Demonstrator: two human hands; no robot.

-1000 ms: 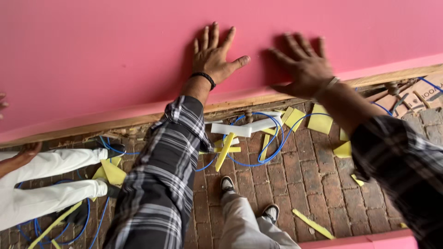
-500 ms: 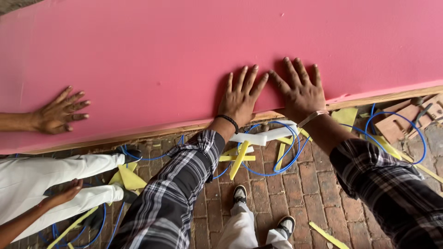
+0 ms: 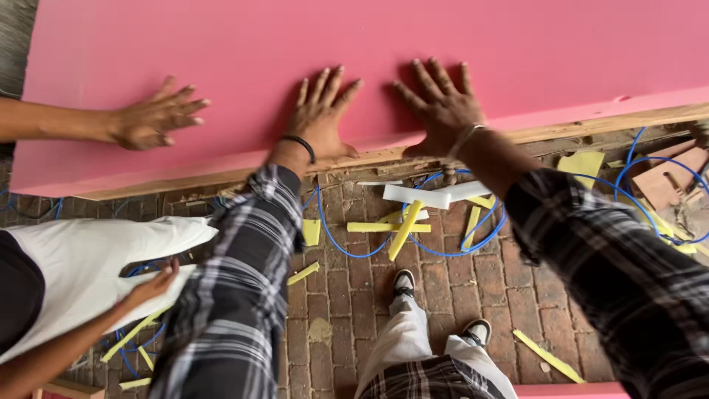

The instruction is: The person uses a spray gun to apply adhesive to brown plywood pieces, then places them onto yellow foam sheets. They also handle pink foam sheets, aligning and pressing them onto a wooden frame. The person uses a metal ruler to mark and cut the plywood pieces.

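Both open palms, left hand (image 3: 319,111) and right hand (image 3: 441,107), now press flat on the pink sheet (image 3: 443,44), closer together; a co-worker's hand (image 3: 151,118) joins at nine o'clock.

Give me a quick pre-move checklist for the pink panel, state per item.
1. Left hand flat on the pink panel, fingers spread: ok.
2. Right hand flat on the panel beside it: ok.
3. Co-worker's hand also on the panel, further left: ok.
4. Floor underfoot: blue cable loops and yellow strips lie on the brick floor in front of the shoes: not ok, trip risk.
5. Wooden edge under the panel, seating along its length: cannot tell.
6. Panel's far ends: out of frame, cannot tell.
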